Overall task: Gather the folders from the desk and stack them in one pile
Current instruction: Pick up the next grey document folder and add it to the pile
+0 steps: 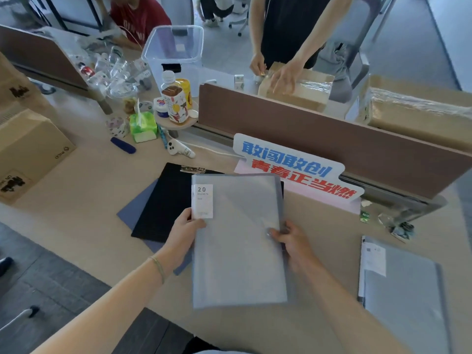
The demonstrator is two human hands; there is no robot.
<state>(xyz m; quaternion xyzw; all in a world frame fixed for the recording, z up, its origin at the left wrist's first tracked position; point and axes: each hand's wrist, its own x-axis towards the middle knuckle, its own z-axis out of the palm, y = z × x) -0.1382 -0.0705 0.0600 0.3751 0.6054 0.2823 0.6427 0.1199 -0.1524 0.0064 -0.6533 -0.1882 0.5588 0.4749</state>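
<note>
Hands first: your left hand (184,232) and right hand (293,241) have fingers clamped on the side edges of the grey folder (237,241), held above the desk (84,190). It looks light, floppy and slick, so keep gripping both edges. Beyond lies the black clipboard (163,203) on a blue folder (135,208); another grey folder (403,290) waits right.

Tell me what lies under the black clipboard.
A blue-grey folder lies under the black clipboard, showing only at its left and lower edges. The rest is covered, so anything else beneath cannot be seen.
</note>
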